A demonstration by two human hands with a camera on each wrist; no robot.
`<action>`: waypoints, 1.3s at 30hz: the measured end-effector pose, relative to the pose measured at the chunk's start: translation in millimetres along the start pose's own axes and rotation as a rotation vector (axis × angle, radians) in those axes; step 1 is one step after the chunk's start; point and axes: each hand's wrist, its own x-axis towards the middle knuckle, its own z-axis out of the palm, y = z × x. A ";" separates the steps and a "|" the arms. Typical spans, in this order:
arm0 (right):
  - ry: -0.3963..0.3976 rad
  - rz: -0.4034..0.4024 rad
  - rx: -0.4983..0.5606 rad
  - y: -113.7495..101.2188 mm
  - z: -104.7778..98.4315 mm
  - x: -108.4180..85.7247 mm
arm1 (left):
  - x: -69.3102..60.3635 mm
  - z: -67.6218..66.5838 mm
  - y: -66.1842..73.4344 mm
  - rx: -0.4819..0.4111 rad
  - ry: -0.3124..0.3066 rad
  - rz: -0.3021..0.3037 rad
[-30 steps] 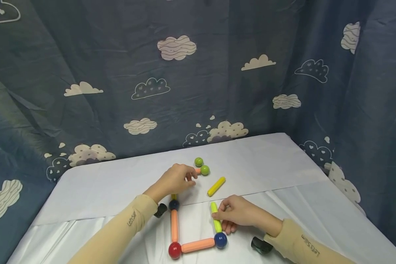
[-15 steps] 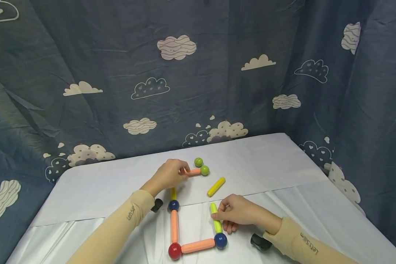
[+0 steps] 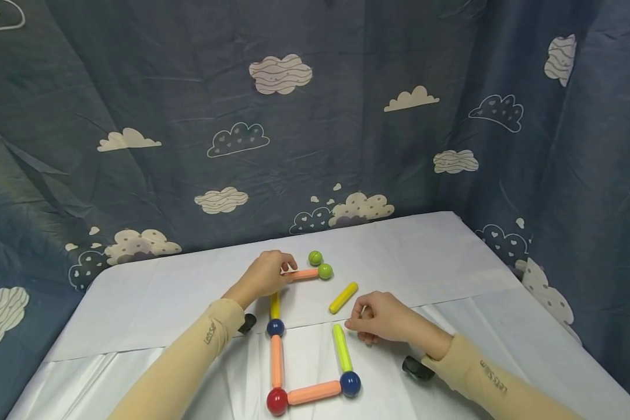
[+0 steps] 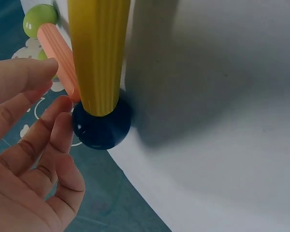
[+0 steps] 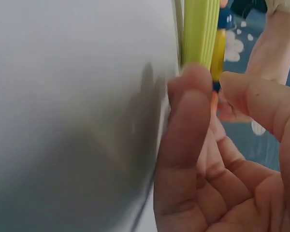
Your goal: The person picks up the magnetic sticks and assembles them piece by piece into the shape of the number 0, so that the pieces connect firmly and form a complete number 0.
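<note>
A frame of magnetic-looking rods and balls lies on the table. In the left wrist view, a yellow rod (image 4: 99, 58) meets a blue ball (image 4: 101, 125), from which an orange rod (image 4: 58, 58) runs to a green ball (image 4: 39, 20). Beside this corner is my left hand (image 3: 262, 274), its fingers at the blue ball's edge, thumb apart from them; contact is unclear. In the head view it hides that ball. My right hand (image 3: 380, 318) hovers by the free end of a lime rod (image 3: 342, 348), fingers loosely bent, holding nothing. The lime rod joins a near blue ball (image 3: 350, 384).
A loose yellow rod (image 3: 343, 298) lies between the hands, and a second green ball (image 3: 315, 257) sits behind the first. Toward the front are a red ball (image 3: 277, 401) and a lower orange rod (image 3: 315, 392). A patterned curtain (image 3: 315, 134) hangs behind the white table (image 3: 420, 251).
My left hand has drawn left along the orange rod, uncovering more of it. My right hand has let go of the lime rod and moved slightly up and away from it.
</note>
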 end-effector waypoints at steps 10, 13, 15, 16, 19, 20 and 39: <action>0.157 -0.102 -0.272 4.1 -21.5 32.0 | 4.6 1.7 -1.1 0.029 -0.023 0.011; 0.146 -0.124 -0.353 3.4 -23.5 40.3 | 5.4 2.2 -1.2 0.023 -0.031 0.011; 0.132 -0.124 -0.391 2.1 -23.9 44.6 | 5.7 2.2 -1.0 0.025 -0.031 0.014; 0.121 -0.117 -0.400 1.2 -23.8 46.3 | 5.9 2.2 -0.7 0.026 -0.031 0.017; 0.100 -0.110 -0.427 -0.5 -23.2 50.7 | 6.2 2.1 0.1 0.022 -0.035 0.023; 0.097 -0.105 -0.432 -0.8 -23.0 52.1 | 6.2 2.0 0.5 0.019 -0.036 0.023; 0.120 -0.036 -0.440 19.7 -46.1 56.7 | 8.5 3.0 -2.0 0.038 -0.024 0.047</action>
